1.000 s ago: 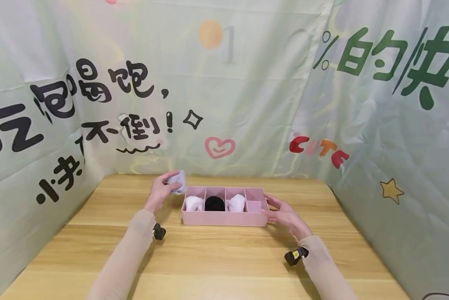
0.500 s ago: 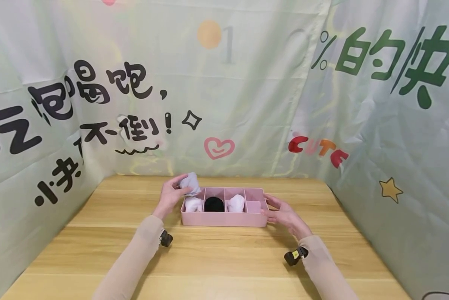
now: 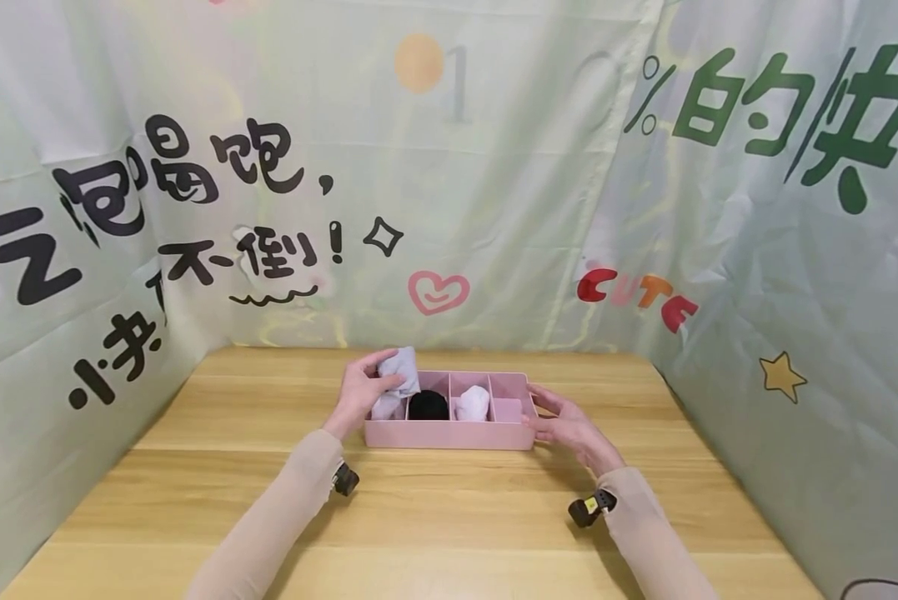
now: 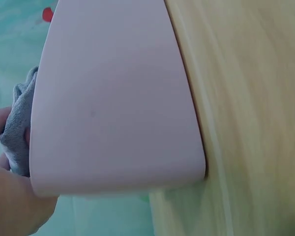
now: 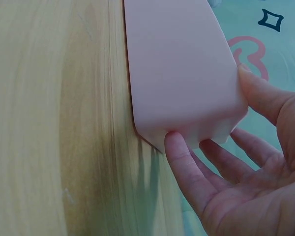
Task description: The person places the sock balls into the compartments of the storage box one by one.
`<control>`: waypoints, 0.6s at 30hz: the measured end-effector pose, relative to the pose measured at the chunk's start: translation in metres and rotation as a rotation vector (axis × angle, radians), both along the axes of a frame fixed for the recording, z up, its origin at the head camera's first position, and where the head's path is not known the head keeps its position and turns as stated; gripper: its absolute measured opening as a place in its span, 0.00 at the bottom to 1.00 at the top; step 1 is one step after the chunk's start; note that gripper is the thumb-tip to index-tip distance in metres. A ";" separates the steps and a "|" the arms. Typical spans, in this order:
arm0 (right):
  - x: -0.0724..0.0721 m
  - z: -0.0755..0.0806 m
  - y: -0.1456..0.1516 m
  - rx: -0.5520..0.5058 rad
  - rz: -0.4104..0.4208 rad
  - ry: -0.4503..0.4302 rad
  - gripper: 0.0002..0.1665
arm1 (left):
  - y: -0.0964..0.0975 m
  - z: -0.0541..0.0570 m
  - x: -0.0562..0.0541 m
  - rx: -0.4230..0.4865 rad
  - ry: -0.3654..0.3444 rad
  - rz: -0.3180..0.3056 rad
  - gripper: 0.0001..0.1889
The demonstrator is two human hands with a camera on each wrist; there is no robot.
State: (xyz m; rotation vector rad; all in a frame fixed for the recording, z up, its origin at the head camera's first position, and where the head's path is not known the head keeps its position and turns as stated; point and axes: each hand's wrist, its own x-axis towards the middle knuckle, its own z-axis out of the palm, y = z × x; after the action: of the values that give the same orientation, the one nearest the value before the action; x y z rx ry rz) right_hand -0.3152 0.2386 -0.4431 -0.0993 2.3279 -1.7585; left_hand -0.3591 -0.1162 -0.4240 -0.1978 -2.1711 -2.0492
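Note:
In the head view, a long pink divided box [image 3: 449,435] stands on the table. My left hand [image 3: 362,385] pinches a folded grey cloth bundle [image 3: 402,372] over the box's left end. Beneath it, a whitish bundle [image 3: 387,407] shows partly in the leftmost compartment. A black ball-shaped bundle [image 3: 428,406] sits one compartment over, followed by a white one [image 3: 473,403]. My right hand [image 3: 572,427] holds the box's right end. In the right wrist view, its thumb [image 5: 258,93] is at the upper edge and its other fingers touch the end wall.
The wooden table [image 3: 449,517] reaches back to printed fabric walls [image 3: 494,208] at the back and both sides. Dark wrist cameras [image 3: 346,479] sit on both sleeves, low over the tabletop.
My left hand has carried the grey cloth bundle rightward, from beside the box's left end to above its left compartments. The right hand and the box stay in place.

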 end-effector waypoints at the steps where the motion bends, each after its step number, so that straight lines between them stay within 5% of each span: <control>1: 0.000 0.000 0.000 0.001 0.000 0.001 0.44 | 0.002 0.000 0.000 0.000 0.003 -0.004 0.27; 18: 0.001 -0.001 0.000 -0.028 0.008 -0.001 0.43 | 0.041 -0.005 0.004 0.004 0.069 -0.152 0.30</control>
State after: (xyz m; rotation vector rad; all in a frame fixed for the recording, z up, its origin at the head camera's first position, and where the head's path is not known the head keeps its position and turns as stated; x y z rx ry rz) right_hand -0.3143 0.2381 -0.4437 -0.1114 2.2989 -1.7879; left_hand -0.3550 -0.0748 -0.4293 -0.4390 -2.1723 -2.0900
